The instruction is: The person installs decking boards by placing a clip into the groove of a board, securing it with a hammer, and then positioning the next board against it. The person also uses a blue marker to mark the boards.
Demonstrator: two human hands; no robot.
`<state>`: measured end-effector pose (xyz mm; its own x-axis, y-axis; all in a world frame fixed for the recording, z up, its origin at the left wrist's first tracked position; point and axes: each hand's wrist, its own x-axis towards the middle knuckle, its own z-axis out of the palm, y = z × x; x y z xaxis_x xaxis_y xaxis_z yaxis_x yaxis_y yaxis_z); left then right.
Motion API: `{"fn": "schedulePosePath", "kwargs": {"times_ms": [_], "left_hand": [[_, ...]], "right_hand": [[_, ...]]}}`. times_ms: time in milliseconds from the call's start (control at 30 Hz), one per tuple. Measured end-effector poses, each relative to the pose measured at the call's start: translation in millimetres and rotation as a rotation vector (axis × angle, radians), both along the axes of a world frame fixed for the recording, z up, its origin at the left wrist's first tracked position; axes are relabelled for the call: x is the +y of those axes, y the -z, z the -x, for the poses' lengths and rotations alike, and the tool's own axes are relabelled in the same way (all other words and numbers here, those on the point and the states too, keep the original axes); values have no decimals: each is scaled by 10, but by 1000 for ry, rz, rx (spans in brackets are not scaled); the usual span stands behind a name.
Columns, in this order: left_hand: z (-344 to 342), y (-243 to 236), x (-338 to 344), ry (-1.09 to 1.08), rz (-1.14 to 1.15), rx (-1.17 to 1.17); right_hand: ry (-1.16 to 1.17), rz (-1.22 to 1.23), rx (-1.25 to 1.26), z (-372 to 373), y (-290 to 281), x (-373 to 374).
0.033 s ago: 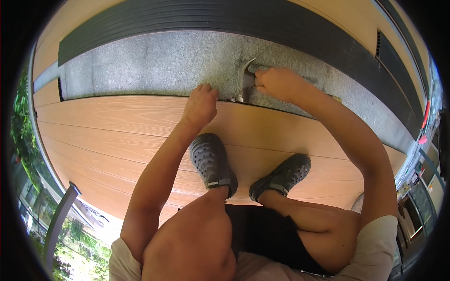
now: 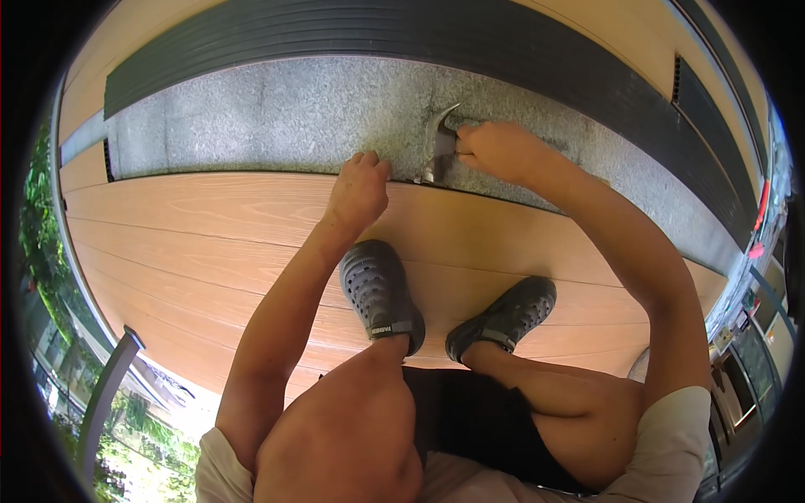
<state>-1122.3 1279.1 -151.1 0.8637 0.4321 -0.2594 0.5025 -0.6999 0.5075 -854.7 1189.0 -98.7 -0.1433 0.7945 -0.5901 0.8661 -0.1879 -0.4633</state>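
A claw hammer [image 2: 438, 149] is in my right hand [image 2: 503, 152], its fingers wrapped round the handle. The metal head stands over the gap, claw pointing away from me and striking face down at the far edge of a brown wood-grain deck board [image 2: 470, 210]. Small pieces that I cannot make out lie by the hammer's face. To its left, my left hand [image 2: 360, 189] rests at the same board edge with curled fingers. The fingertips are hidden, so whatever they hold does not show.
Grey concrete [image 2: 277, 109] lies bare beyond the laid boards. Across it runs a dark ribbed board [image 2: 360, 29]. My feet, in dark clogs [image 2: 377, 285], stand on the brown boards below my hands. A grey metal post [image 2: 109, 386] rises at the lower left, and clutter stands at the far right.
The hammer head has tilted very slightly, its claw tip a touch lower. Both hands stay in the same places.
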Motion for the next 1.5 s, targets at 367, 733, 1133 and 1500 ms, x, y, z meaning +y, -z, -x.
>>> {"fn": "schedulePosePath", "kwargs": {"times_ms": [367, 733, 1133, 1500], "left_hand": [[52, -26, 45, -44, 67, -61], [81, -10, 68, -58, 92, -38], [73, -34, 55, -68, 66, -107], [82, -24, 27, -74, 62, -113]], "right_hand": [[18, -8, 62, 1, 114, -12], [65, 18, 99, 143, 48, 259], [-60, 36, 75, 201, 14, 381], [-24, -16, 90, 119, 126, 327]]}}
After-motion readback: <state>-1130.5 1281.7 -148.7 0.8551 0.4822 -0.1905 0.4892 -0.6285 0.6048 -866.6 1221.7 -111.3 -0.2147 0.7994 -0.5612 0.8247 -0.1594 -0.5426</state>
